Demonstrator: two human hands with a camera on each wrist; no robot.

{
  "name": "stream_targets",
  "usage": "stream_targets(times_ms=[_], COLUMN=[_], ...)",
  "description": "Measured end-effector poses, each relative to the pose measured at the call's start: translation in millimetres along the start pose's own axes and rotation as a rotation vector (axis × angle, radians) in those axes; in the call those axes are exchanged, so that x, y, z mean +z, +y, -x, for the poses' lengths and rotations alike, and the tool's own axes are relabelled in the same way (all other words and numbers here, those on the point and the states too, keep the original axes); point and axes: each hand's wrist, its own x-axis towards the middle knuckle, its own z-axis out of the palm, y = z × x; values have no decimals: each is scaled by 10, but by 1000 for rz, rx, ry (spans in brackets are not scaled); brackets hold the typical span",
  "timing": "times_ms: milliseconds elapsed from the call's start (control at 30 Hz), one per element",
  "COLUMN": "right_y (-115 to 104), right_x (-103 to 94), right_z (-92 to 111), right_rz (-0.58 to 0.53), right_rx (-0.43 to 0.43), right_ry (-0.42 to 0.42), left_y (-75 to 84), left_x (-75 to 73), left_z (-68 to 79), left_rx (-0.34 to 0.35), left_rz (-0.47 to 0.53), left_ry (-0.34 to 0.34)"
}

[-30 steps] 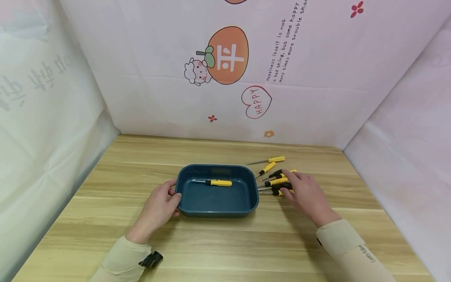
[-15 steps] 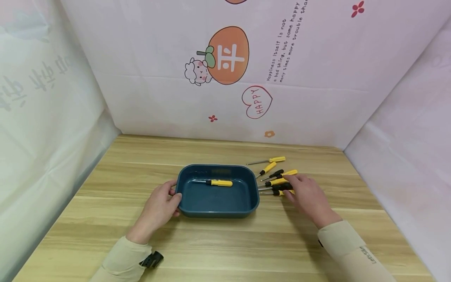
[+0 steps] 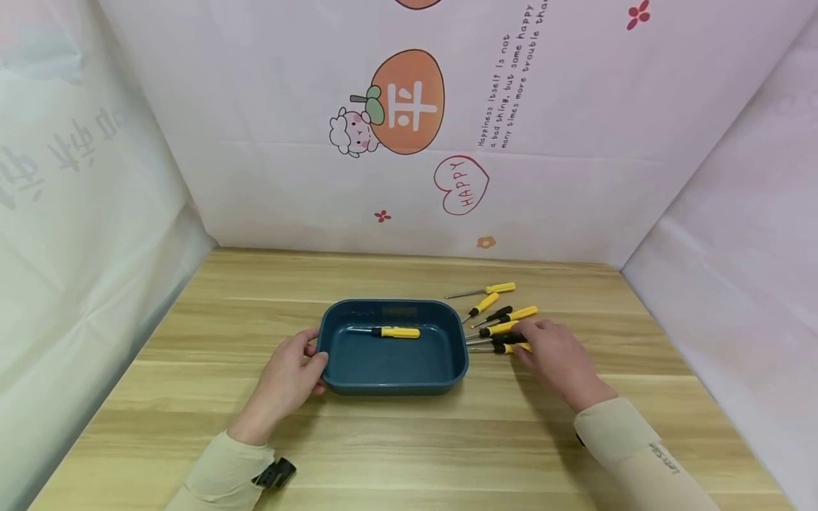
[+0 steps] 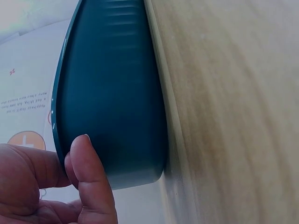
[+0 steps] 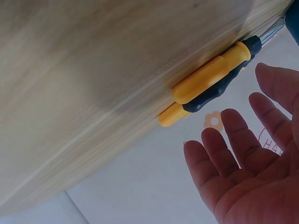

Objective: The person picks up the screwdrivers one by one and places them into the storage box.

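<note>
In the past second the right hand [image 3: 556, 355] has dipped its forefinger toward its thumb above the scattered screwdrivers [image 3: 501, 328], while the left hand [image 3: 290, 372] and the blue tray [image 3: 393, 388] have kept their places. The step under way looks to be the picking of a handle from the bunch; the next move seems to call for thumb and forefinger to pinch one alone without dragging its neighbours. The right hand is loosely spread and, seen from the wrist, holds nothing, the handles just off its fingertips; whether one brushes a handle cannot be told. The left hand pinches the tray's nearest end, gripping rim and outer wall. A yellow-handled screwdriver [image 3: 399, 332] lies inside the tray, to the right of the left hand; the others rest on the wooden table [image 3: 396, 454], just ahead and left of the right hand, tips toward the tray.
</note>
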Motion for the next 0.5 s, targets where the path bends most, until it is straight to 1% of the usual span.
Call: stream_targets(times_ms=[500], right_y=[18], right_x=[43], right_z=[7], right_rz=[15], right_rx=[-19], right_ry=[29], left_y=[-8], left_x=[5], left_z=[2], left_rx=[1], left_rz=[5], left_ry=[4])
